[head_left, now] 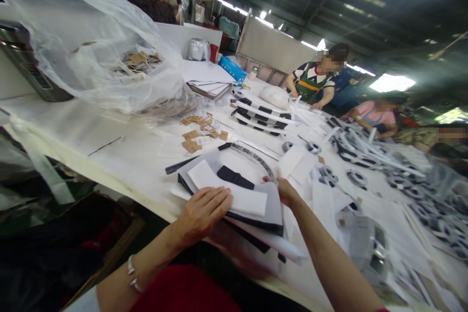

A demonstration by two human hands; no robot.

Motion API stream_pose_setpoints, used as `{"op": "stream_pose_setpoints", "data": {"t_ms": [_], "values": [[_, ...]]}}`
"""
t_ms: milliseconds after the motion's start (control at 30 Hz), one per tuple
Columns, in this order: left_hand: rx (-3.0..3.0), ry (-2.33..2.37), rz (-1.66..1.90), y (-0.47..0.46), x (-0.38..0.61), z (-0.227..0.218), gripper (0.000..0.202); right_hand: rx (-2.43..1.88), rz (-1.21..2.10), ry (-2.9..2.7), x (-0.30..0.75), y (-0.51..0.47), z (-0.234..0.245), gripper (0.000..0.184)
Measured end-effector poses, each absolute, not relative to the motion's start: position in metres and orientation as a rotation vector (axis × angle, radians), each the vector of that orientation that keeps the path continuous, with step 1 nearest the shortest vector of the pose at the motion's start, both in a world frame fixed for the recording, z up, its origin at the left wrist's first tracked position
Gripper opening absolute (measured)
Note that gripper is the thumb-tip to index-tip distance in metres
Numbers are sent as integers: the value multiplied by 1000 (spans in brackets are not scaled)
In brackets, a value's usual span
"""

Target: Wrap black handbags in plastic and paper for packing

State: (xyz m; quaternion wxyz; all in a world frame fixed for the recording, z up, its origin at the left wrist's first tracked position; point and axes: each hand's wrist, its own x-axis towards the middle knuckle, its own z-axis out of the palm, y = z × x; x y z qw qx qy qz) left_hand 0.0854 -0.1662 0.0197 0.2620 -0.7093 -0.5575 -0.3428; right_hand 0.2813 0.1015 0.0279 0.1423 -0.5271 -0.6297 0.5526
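Inside plastic bag, brown tags

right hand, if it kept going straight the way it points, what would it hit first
The right hand would likely meet the curved dark trim strip first, almost at its fingertips, beside the grey fabric panel; depth is hard to judge here.

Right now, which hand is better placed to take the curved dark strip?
Probably the right hand: it sits at the grey fabric's far edge, beside the curved dark strip. The left hand lies flat on a white sheet, further away.
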Motion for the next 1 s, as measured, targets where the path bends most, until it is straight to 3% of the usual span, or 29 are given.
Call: {"op": "stream_pose_setpoints", "data": {"t_ms": [133,267,433,600,700,833,1000], "values": [[-1944,-1493,-843,-168,94,18,33,-1532,1070,-1868,288,114,42,25],[-1923,-1519,-796,-165,104,13,32,-1345,820,-2025,281,111,62,33],[-1898,-1557,-752,-162,114,8,33,-1162,830,-2392,245,98,58,21],[-1894,-1574,-741,-163,116,3,33,-1267,812,-2585,222,97,33,40],[-1899,-1576,-749,-163,116,1,34,-1362,821,-2608,221,98,27,32],[-1931,-1585,-743,-164,115,0,36,-1374,795,-2592,228,96,32,6],[-1943,-1597,-734,-164,115,-2,38,-1290,703,-2492,241,95,51,12]]}}
